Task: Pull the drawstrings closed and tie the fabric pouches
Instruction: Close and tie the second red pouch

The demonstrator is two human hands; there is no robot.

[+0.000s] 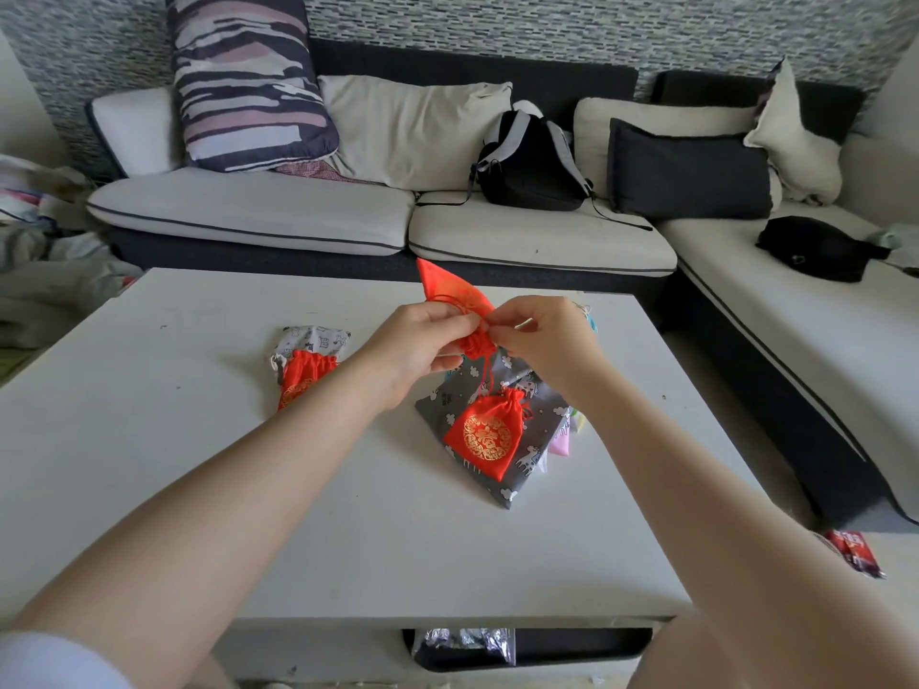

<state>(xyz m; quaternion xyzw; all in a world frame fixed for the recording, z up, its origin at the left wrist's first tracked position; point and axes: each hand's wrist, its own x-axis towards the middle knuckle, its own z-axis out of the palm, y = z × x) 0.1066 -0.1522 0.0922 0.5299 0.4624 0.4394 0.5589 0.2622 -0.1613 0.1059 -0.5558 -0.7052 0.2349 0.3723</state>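
Note:
Above the white table (199, 440) I hold a red satin pouch (447, 288), its body pointing away from me and its gathered neck toward me. My left hand (413, 348) grips the bunched neck. My right hand (542, 340) pinches the pouch's thin drawstring beside that neck. A red cord hangs down from the neck. Below my hands lies a second red pouch (485, 432) with a gold emblem, cinched, on top of a grey printed pouch (522, 469). To the left a third red pouch (301, 377) rests on a white printed pouch (313, 340).
Pastel pouches (564, 440) peek out under the grey one's right edge. A sofa (298, 216) with cushions and a black backpack (529, 164) runs behind and to the right of the table. A red wrapper (853, 552) lies on the floor at right.

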